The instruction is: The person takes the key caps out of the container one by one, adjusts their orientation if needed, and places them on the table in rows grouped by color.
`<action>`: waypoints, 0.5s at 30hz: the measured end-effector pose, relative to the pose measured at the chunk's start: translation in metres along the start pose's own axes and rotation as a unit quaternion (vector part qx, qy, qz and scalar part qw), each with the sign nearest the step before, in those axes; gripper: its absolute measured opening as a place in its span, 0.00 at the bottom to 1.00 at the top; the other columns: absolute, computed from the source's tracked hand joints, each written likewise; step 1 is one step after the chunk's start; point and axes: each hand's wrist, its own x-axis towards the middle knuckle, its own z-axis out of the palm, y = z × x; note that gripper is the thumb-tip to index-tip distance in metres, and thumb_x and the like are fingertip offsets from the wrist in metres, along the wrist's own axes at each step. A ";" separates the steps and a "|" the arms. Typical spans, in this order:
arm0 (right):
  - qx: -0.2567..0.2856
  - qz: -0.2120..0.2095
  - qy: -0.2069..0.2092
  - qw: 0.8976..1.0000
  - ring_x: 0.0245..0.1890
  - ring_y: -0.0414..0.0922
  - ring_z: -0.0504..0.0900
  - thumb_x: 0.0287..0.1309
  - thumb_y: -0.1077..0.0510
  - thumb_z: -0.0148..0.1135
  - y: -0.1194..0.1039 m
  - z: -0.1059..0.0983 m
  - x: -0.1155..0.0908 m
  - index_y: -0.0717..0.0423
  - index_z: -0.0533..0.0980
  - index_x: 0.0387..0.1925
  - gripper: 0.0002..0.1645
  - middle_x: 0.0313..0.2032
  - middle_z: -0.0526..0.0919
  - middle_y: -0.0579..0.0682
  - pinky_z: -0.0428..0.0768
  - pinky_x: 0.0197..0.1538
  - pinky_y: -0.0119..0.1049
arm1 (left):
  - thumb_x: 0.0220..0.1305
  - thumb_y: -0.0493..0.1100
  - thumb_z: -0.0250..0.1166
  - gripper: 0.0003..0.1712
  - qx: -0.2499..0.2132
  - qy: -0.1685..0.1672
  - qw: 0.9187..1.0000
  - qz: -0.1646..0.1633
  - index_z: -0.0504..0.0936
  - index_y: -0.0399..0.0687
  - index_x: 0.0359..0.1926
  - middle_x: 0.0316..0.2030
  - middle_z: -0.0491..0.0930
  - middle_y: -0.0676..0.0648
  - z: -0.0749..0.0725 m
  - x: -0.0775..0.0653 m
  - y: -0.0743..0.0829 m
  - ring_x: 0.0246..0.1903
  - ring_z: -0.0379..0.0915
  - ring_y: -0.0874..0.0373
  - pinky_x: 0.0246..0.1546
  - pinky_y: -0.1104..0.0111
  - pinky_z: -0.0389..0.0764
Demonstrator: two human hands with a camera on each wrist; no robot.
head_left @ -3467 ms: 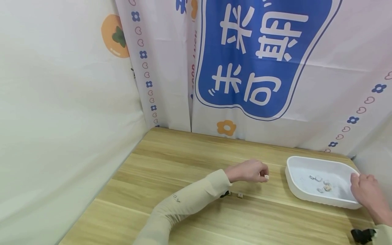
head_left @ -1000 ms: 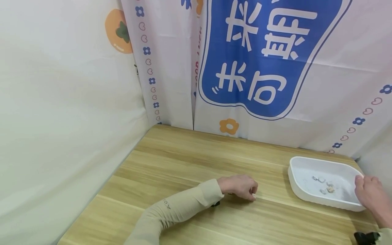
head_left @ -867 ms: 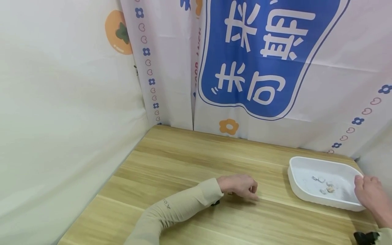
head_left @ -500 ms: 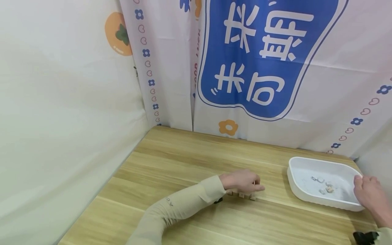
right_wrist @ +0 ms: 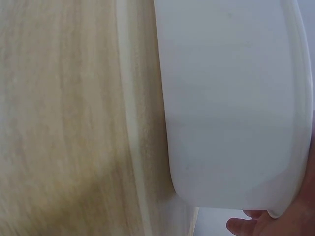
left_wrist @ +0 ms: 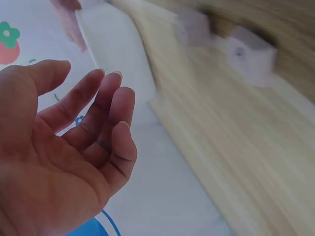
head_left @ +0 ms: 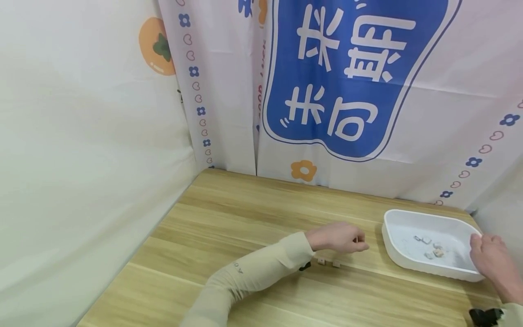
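My left hand [head_left: 342,237] is above the table, between the row of small cubes and the tray. In the left wrist view its fingers [left_wrist: 123,105] are loosely bent and nothing is between them. Two small whitish cubes, a near cube [left_wrist: 252,56] with a dark mark on one face and another cube [left_wrist: 193,28], stand apart on the wood; the head view shows this pair, a left cube [head_left: 321,261] and a right cube [head_left: 336,264], just below the hand. My right hand [head_left: 492,261] grips the right rim of a white tray [head_left: 433,268], thumb inside.
Several small pieces [head_left: 438,252], whitish and tan, lie inside the tray. The wooden table [head_left: 245,204] meets a printed curtain [head_left: 229,91] at the back and a pale cloth wall [head_left: 94,136] on the left. A black wrist device [head_left: 485,315] sits at the right cuff.
My left hand set a small cube down beside two others, let go, then lifted and moved right toward the tray. The leftmost cube is now hidden by the sleeve. My right hand stays on the tray.
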 end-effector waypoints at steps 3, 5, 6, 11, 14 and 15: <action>0.001 -0.009 0.001 1.000 0.52 0.78 0.58 0.75 0.44 0.17 0.001 0.000 0.001 0.91 0.52 0.56 0.46 0.49 0.51 0.82 0.63 0.55 0.72 | 0.73 0.54 0.53 0.13 -0.001 0.008 1.000 0.002 0.81 0.59 0.38 0.33 0.80 0.64 -0.002 0.006 0.005 0.27 0.72 0.75 0.31 0.84 0.72; 0.002 -0.014 0.004 1.000 0.51 0.78 0.58 0.75 0.44 0.17 0.002 0.001 0.001 0.91 0.52 0.55 0.46 0.49 0.52 0.82 0.63 0.55 0.72 | 0.73 0.54 0.53 0.12 -0.004 0.014 1.000 0.003 0.82 0.59 0.39 0.32 0.79 0.65 -0.004 0.010 0.008 0.28 0.73 0.75 0.31 0.85 0.72; 0.002 -0.017 0.008 1.000 0.51 0.78 0.58 0.75 0.44 0.17 0.002 0.001 0.002 0.92 0.52 0.54 0.45 0.48 0.52 0.82 0.63 0.54 0.71 | 0.73 0.53 0.54 0.11 -0.006 0.017 1.000 0.004 0.82 0.60 0.39 0.32 0.79 0.65 -0.004 0.012 0.010 0.29 0.73 0.76 0.31 0.85 0.72; 0.001 -0.017 0.008 1.000 0.50 0.78 0.59 0.75 0.45 0.18 0.002 0.003 0.003 0.92 0.52 0.54 0.45 0.48 0.53 0.82 0.63 0.54 0.71 | 0.72 0.53 0.55 0.10 0.002 0.029 1.000 0.011 0.82 0.61 0.43 0.35 0.79 0.66 -0.007 0.022 0.019 0.32 0.72 0.79 0.34 0.87 0.70; 0.003 -0.002 0.005 1.000 0.51 0.77 0.58 0.75 0.45 0.16 0.002 0.004 0.003 0.92 0.51 0.54 0.45 0.49 0.51 0.83 0.63 0.56 0.71 | 0.72 0.53 0.55 0.10 -0.002 0.032 0.999 0.007 0.82 0.61 0.43 0.35 0.79 0.66 -0.007 0.028 0.026 0.33 0.72 0.78 0.34 0.87 0.70; 0.002 0.002 0.005 1.000 0.51 0.77 0.58 0.75 0.45 0.16 0.001 0.004 0.003 0.92 0.51 0.54 0.45 0.49 0.51 0.82 0.63 0.56 0.71 | 0.72 0.53 0.55 0.10 -0.004 0.032 0.999 0.004 0.82 0.61 0.42 0.35 0.79 0.66 -0.007 0.030 0.028 0.33 0.72 0.78 0.33 0.86 0.70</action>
